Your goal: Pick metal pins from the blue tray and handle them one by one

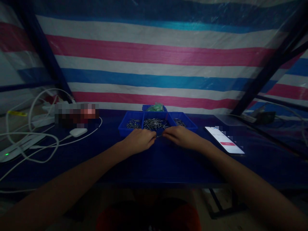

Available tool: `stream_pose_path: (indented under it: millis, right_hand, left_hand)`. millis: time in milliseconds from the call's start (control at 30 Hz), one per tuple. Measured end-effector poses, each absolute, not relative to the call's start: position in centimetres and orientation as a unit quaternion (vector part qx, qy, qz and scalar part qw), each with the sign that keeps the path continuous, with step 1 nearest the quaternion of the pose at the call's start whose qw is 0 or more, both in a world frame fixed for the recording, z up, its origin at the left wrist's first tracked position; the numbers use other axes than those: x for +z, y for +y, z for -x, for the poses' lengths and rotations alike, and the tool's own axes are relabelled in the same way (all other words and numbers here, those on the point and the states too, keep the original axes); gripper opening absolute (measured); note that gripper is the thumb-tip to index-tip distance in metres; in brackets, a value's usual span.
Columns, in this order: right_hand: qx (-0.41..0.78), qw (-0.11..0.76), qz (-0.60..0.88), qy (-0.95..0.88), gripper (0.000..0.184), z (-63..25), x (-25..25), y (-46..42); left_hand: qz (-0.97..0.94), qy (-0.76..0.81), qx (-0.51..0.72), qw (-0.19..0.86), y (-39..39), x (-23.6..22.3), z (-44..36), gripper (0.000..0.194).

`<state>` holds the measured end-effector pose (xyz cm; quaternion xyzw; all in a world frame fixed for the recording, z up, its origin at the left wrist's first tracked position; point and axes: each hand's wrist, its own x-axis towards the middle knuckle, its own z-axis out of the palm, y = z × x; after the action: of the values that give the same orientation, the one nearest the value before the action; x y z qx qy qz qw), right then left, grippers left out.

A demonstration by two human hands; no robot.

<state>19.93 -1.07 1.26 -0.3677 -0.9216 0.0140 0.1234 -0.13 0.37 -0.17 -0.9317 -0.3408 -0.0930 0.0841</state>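
Both hands meet just in front of blue plastic bins, fingers pinched and pointing towards each other. Between the fingertips runs a small thin metal piece, too dim to name more exactly. My left hand is closed on its left end, and my right hand is closed at its right end. Behind them, heaps of slim shiny metal pieces lie in the middle bin, with similar pieces in the left bin and more in the right one. My fingers partly hide the bins' front edges.
Green plastic wrapping fills the rear bin. A lit phone lies to the right on the blue table. White cables, a charger and a power strip crowd the left. A striped sheet hangs behind.
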Motion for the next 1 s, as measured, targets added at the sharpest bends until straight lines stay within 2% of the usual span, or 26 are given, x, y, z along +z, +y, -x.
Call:
stream_pose_path:
  millis: [367, 600, 900, 1000]
  right_hand:
    - [0.036, 0.139, 0.368, -0.919, 0.019, -19.87, 1.28, -1.02]
    - [0.078, 0.108, 0.359, -0.924, 0.013, -19.99, 0.65, -0.79]
    - [0.185, 0.154, 0.339, -0.91, 0.02, -19.62, 1.02, -1.21]
    - [0.178, 0.148, 0.35, -0.908, 0.021, -19.67, 0.92, -1.14]
  left_hand:
    - [0.935, -0.338, -0.084, 0.067, 0.15, -0.15, 0.16, 0.024]
    - [0.93, -0.326, -0.152, 0.081, -0.04, 0.21, -0.04, 0.026]
    - [0.939, -0.267, -0.213, 0.032, -0.02, 0.22, -0.07, 0.023]
    - [0.944, -0.249, -0.215, 0.037, -0.03, 0.28, -0.11, 0.024]
